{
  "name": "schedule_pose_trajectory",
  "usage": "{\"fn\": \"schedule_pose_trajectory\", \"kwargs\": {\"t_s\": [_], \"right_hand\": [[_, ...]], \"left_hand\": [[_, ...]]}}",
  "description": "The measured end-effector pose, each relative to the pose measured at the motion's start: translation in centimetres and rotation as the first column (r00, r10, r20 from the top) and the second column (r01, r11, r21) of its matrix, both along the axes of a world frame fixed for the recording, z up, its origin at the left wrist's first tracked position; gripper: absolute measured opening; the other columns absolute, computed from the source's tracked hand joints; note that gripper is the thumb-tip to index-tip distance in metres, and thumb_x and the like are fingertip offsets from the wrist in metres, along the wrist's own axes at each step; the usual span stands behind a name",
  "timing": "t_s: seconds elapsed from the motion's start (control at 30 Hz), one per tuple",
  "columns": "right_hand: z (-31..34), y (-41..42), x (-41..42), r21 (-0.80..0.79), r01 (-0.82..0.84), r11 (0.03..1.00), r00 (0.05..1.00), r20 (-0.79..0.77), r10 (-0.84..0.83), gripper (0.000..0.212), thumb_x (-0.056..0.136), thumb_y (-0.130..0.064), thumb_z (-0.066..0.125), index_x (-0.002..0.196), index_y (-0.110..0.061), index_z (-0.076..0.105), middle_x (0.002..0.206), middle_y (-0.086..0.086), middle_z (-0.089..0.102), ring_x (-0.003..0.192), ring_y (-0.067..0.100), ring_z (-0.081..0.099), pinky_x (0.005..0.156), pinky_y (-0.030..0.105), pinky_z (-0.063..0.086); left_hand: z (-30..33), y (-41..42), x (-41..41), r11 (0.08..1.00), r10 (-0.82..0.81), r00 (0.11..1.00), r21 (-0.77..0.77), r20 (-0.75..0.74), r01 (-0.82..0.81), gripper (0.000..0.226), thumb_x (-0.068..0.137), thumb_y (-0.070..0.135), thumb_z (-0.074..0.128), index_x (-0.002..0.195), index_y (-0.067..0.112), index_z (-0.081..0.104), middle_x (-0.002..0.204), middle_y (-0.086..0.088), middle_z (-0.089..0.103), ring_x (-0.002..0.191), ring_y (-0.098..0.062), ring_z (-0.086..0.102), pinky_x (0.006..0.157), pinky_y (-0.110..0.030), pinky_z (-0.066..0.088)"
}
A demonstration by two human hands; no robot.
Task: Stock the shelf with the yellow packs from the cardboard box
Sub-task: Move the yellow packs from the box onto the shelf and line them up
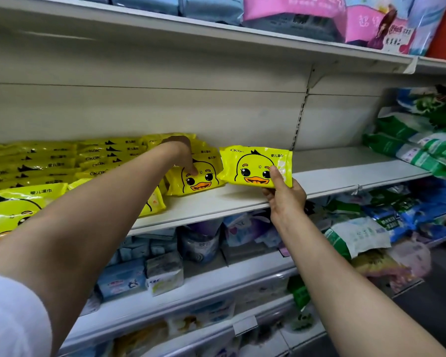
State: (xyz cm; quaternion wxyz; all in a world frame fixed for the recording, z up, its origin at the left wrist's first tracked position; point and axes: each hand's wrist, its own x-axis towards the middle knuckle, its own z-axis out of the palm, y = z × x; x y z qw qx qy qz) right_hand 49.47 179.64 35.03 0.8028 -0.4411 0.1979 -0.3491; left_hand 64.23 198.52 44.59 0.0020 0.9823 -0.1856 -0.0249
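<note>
While your right hand (pixel 285 193) pinches a yellow duck pack (pixel 255 166) by its lower right corner, thumb on the front and fingers behind, holding it upright just above the shelf (pixel 345 176) edge, your left hand (pixel 183 153) reaches over the row with fingers pointing down, one fingertip touching the face of the front standing pack (pixel 196 177). That hand grips nothing; it looks to be steadying the pack.

Step in hand: placing, mid-stock. Stacked yellow packs (pixel 49 161) already fill the left part of the shelf, some flat, some standing at the front. Bare shelf lies to the right of the standing pack.

Next move, as a judgement: set the held pack down just beside the standing one, face out, then let go. Keep the left fingers on the neighbour so it doesn't tip.

Cardboard box not in view.

Around: green and white bags (pixel 422 140) crowd the right end of the same shelf, well apart from the drop spot. Pink and blue packs (pixel 294 16) sit on the shelf above, blue and white packs (pixel 144 274) on the shelves below. Nothing blocks the gap.
</note>
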Motion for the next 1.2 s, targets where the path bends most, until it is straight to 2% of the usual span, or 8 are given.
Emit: {"fn": "schedule_pose_trajectory", "kwargs": {"t_s": [0.13,0.23,0.33,0.43,0.6,0.8,1.0,1.2], "right_hand": [[-0.1,0.2,0.1,-0.007,0.004,1.000,1.000,-0.003,-0.004,0.017,0.083,-0.018,0.080,0.092,-0.013,0.066,0.086,0.006,0.072,0.066,0.016,0.069,0.057,0.028,0.054],[0.1,0.5,0.4,-0.023,0.000,1.000,1.000,-0.012,0.000,0.017,0.083,-0.018,0.080,0.092,-0.013,0.066,0.086,0.006,0.072,0.065,0.015,0.069,0.056,0.027,0.054],[0.3,1.4,0.9,-0.077,-0.042,0.996,0.999,-0.027,0.040,0.018,0.083,-0.018,0.079,0.094,-0.013,0.066,0.089,0.007,0.071,0.068,0.018,0.068,0.054,0.027,0.054],[0.6,2.7,1.3,-0.151,-0.114,0.982,0.993,-0.045,0.109,0.016,0.084,-0.019,0.079,0.093,-0.013,0.066,0.090,0.007,0.072,0.070,0.018,0.067,0.056,0.028,0.054],[0.5,4.0,1.6,-0.225,-0.152,0.962,0.987,-0.077,0.138,0.017,0.084,-0.023,0.078,0.093,-0.014,0.066,0.088,0.006,0.071,0.072,0.019,0.066,0.055,0.027,0.054],[0.4,5.1,2.1,-0.234,-0.127,0.964,0.989,-0.106,0.104,0.027,0.082,-0.025,0.081,0.100,-0.011,0.068,0.098,0.009,0.075,0.090,0.022,0.069,0.095,0.045,0.056],[0.5,5.8,1.7,-0.247,-0.099,0.964,0.993,-0.091,0.079,0.033,0.087,-0.021,0.075,0.113,-0.002,0.065,0.089,-0.001,0.069,0.061,-0.007,0.063,0.056,0.009,0.047],[0.6,6.6,1.7,-0.253,-0.085,0.964,0.991,-0.122,0.055,0.035,0.089,-0.025,0.074,0.116,-0.004,0.066,0.088,-0.008,0.067,0.066,-0.007,0.059,0.057,0.005,0.044]], "left_hand": [[0.2,-0.1,0.1,0.999,0.021,0.996,-0.026,0.082,-0.019,0.060,0.070,0.051,0.081,0.112,0.012,0.066,0.110,-0.007,0.065,0.103,-0.031,0.061,0.085,-0.037,0.053],[2.0,-0.3,-0.4,0.939,0.019,0.985,-0.342,0.171,0.041,0.051,0.080,0.053,0.070,0.114,0.015,0.067,0.117,-0.006,0.066,0.107,-0.029,0.061,0.088,-0.034,0.050],[3.8,-0.8,-2.2,0.791,-0.246,0.969,-0.582,-0.025,0.185,0.045,0.082,0.054,0.070,0.114,0.022,0.070,0.116,0.002,0.065,0.108,-0.019,0.059,0.095,-0.033,0.050],[4.1,-0.8,-4.0,0.852,-0.373,0.909,-0.458,-0.188,0.255,0.049,0.077,0.054,0.074,0.116,0.026,0.068,0.114,0.005,0.065,0.103,-0.017,0.063,0.092,-0.036,0.054],[3.0,-0.2,-3.1,0.875,-0.358,0.919,-0.403,-0.164,0.268,0.036,0.072,0.039,0.084,0.101,0.029,0.065,0.100,0.004,0.069,0.083,-0.015,0.068,0.068,-0.027,0.054],[2.1,1.2,-2.7,0.912,-0.325,0.933,-0.312,-0.154,0.266,0.040,0.077,0.033,0.082,0.112,0.019,0.068,0.093,0.003,0.065,0.080,-0.018,0.063,0.062,-0.024,0.049],[1.0,2.3,-1.7,0.953,-0.281,0.950,-0.153,-0.138,0.260,0.042,0.074,0.041,0.082,0.107,0.017,0.070,0.111,-0.010,0.068,0.083,-0.023,0.058,0.075,-0.032,0.048],[0.6,2.5,-2.5,0.960,-0.244,0.970,-0.141,-0.007,0.241,0.055,0.079,0.040,0.078,0.122,0.008,0.064,0.124,-0.011,0.060,0.100,-0.026,0.056,0.080,-0.029,0.044]]}}
